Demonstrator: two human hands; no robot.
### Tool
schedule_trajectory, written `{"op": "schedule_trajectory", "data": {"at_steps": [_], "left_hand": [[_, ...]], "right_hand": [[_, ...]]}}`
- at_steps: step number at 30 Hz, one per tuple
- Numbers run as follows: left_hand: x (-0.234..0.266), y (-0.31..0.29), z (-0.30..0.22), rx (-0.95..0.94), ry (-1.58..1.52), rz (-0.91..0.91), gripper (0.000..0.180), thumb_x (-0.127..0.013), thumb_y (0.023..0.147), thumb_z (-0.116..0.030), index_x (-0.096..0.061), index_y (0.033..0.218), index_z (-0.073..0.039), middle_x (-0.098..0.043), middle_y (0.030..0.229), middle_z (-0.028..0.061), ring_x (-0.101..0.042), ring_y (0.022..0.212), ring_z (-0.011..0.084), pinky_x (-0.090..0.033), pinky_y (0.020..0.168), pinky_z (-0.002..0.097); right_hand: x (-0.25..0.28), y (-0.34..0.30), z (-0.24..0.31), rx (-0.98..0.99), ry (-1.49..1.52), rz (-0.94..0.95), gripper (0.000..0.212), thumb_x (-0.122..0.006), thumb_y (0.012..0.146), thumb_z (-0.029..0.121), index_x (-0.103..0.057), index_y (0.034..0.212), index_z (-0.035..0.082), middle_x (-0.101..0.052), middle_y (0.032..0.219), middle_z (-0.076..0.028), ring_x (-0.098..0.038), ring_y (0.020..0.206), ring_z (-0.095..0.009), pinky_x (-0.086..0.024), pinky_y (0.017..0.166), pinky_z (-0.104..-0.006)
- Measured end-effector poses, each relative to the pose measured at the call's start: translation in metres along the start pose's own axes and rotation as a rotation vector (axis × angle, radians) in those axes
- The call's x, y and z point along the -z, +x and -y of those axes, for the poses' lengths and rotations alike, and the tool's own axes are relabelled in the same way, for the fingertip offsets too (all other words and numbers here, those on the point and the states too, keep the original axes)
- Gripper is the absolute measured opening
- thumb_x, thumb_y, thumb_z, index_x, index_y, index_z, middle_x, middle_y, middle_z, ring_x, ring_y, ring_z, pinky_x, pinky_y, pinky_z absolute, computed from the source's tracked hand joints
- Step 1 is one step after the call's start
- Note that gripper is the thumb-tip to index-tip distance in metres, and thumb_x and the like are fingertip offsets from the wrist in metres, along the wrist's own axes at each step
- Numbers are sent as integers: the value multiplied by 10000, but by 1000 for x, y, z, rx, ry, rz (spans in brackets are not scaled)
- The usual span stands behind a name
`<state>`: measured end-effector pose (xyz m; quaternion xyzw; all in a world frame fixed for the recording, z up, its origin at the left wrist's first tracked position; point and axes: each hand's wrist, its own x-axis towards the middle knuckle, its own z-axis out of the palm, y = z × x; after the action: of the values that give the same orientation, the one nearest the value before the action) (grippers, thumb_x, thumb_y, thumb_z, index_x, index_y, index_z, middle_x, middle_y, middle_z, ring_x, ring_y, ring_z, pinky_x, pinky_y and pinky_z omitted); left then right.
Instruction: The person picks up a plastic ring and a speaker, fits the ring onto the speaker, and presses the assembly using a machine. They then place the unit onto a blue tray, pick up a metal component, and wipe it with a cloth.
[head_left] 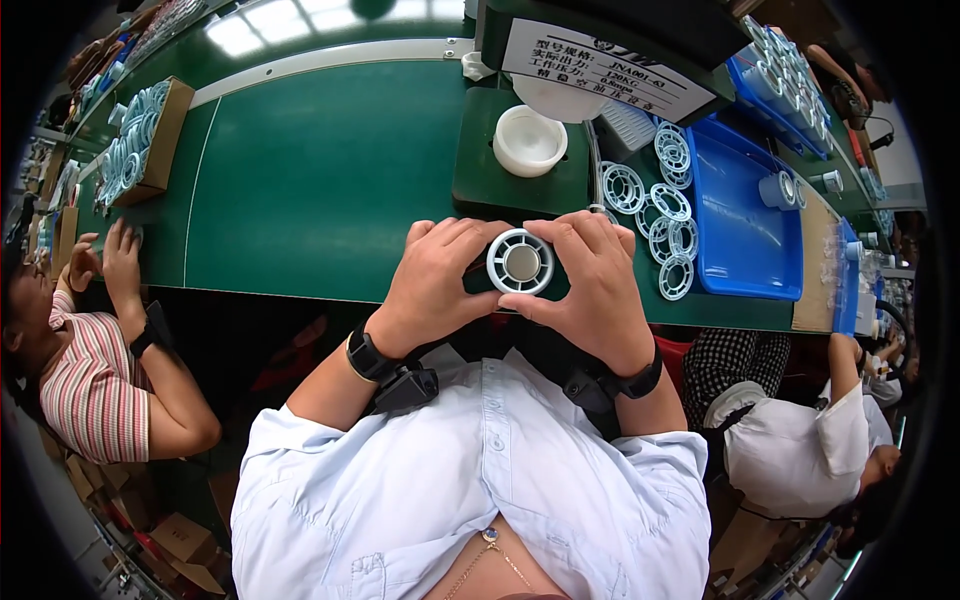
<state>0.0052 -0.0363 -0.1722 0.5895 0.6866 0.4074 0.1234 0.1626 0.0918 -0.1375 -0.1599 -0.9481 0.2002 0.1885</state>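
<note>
Between my two hands, over the table's near edge, is a round light-blue plastic part [521, 291] with a spoked ring and a grey disc in its middle. My left hand [440, 268] grips its left side, thumb below and fingers above. On the other side my right hand [592, 285] pinches the rim the same way. Just beyond my hands, a white round cup-shaped fixture [530, 141] sits on a dark green press base [478, 185]. Above it hangs the white press head [560, 100].
Several light-blue spoked rings [676, 277] lie right of the press, beside a blue tray [750, 245] holding a few cup-shaped parts [778, 190]. At the far left stands a cardboard box [168, 140] of blue rings. Co-workers sit on both sides of me at the green table [300, 190].
</note>
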Motion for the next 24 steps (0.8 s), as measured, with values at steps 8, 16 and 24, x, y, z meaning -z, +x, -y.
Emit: {"op": "schedule_trajectory", "data": {"at_steps": [8, 16, 24], "left_hand": [[4, 2, 1, -9, -21, -6, 560, -819, 654, -214, -604, 1158, -94, -645, 1041, 51, -595, 928, 226, -380, 842, 343], [41, 46, -3, -47, -149, -99, 586, -843, 666, -164, -596, 1183, -41, -636, 1089, 104, -606, 960, 234, -485, 799, 326], [40, 103, 3, 11, -91, -89, 546, -847, 679, -195, -613, 1142, -24, -595, 943, 84, -531, 735, 198, -467, 668, 298]], "right_hand": [[-1, -5, 4, -32, 29, -36, 750, -824, 653, 461, -577, 1265, 105, -566, 1113, -74, -516, 1070, -257, -322, 932, -379], [37, -15, -38, -154, 250, -305, 688, -748, 790, 441, -537, 1335, 77, -565, 1151, -94, -525, 1025, -221, -377, 932, -356], [51, -6, -73, -263, 264, -403, 541, -661, 887, 390, -559, 1297, 51, -571, 1154, -112, -536, 1014, -227, -408, 940, -353]]}}
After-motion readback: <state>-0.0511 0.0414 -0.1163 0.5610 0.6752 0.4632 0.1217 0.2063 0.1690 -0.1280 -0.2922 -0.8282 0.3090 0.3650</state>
